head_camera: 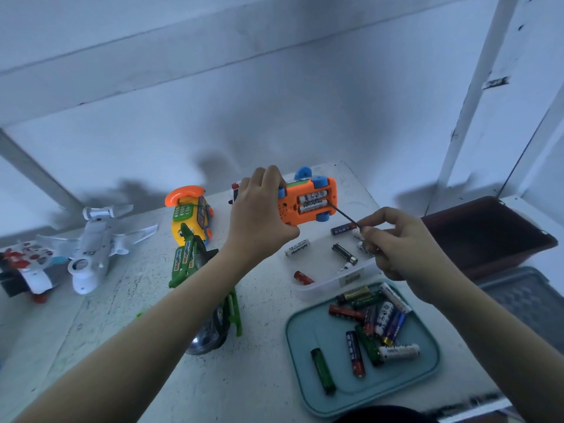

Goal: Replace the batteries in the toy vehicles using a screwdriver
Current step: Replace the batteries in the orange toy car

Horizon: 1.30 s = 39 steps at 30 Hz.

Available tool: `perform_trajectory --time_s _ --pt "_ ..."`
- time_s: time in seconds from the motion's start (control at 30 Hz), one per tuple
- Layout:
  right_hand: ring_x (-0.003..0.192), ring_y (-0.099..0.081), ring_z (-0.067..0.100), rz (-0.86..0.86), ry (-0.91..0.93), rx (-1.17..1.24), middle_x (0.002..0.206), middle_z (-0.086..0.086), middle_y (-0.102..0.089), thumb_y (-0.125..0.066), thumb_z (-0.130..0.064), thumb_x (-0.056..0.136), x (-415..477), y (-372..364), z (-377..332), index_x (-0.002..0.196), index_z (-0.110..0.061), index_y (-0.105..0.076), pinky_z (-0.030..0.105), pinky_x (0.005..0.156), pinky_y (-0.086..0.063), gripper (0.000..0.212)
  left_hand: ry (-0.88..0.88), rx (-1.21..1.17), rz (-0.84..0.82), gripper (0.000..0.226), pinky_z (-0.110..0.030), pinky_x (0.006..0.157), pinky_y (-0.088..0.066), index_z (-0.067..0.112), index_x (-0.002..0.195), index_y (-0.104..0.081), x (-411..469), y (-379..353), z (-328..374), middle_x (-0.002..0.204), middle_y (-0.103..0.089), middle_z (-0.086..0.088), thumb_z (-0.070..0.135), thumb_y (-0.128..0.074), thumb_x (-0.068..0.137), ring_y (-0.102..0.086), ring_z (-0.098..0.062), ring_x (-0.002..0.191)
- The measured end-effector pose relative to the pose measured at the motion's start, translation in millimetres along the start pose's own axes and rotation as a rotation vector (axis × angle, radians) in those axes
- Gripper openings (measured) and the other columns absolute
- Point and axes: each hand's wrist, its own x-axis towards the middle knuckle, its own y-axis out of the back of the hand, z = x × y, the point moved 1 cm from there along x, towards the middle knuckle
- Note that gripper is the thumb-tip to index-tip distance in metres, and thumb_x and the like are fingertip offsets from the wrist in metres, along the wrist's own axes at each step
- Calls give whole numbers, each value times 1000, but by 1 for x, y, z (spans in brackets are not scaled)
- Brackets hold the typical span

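The left hand (259, 215) holds the upturned orange car (308, 209) above the bench (244, 361), fingers curled round it. Two batteries (312, 201) sit in its open bay. The right hand (396, 248) pinches the screwdriver (345, 214), whose tip is at the bay's edge.

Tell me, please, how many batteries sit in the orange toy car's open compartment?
2, side by side in the orange toy car: the upper battery and lower battery. None seems hidden.
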Motion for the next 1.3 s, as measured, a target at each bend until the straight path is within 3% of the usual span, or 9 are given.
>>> perform_trajectory --time_s 0.37,0.5,0.73,1.0,1.1,1.3 --pt "37 -22 11 -99 42 -85 50 2 -45 -52 0 94 -1 17 3 89 -4 -58 13 37 -19 9 -34 33 -15 55 -26 64 -33 9 99 -46 1 -5 -1 95 -41 2 14 -82 57 -44 -20 86" --pt "36 -24 9 -221 12 -134 51 3 -47 -54 -1 93 -9 10 4 91 -3 -59 14 35 -21 6 -34 17 -22 55 -16 59 -28 10 99 -46 -1 -5 4 96 -40 3 16 -83 59 -41 -17 87" --pt "37 -25 10 -189 122 -137 52 2 -49 -54 -4 94 -12 4 -4 88 -9 -59 16 35 -23 9 44 1 -55 57 -12 58 -25 15 102 -40 -2 -2 10 98 -40 4 23 -82 63 -41 -15 88" --pt "42 -25 12 -139 237 -249 58 16 -42 -55 -9 93 -13 -10 -3 86 -16 -59 18 40 -25 11 77 37 -48 58 -12 57 -24 15 106 -41 -6 1 18 99 -37 6 25 -80 65 -38 -14 91" --pt "39 -28 7 -107 297 -330 55 9 -43 -53 -11 94 -17 -22 0 89 -18 -53 16 41 -28 9 109 91 7 58 -19 58 -25 12 110 -43 -6 -2 21 100 -36 4 22 -79 65 -37 -15 91" --pt "45 -42 4 -26 342 -398 54 -4 -43 -47 -12 96 -23 -43 7 98 -16 -46 15 46 -33 4 189 126 85 61 -19 54 -19 8 113 -44 -5 -10 25 108 -46 -7 20 -78 64 -33 -16 91"
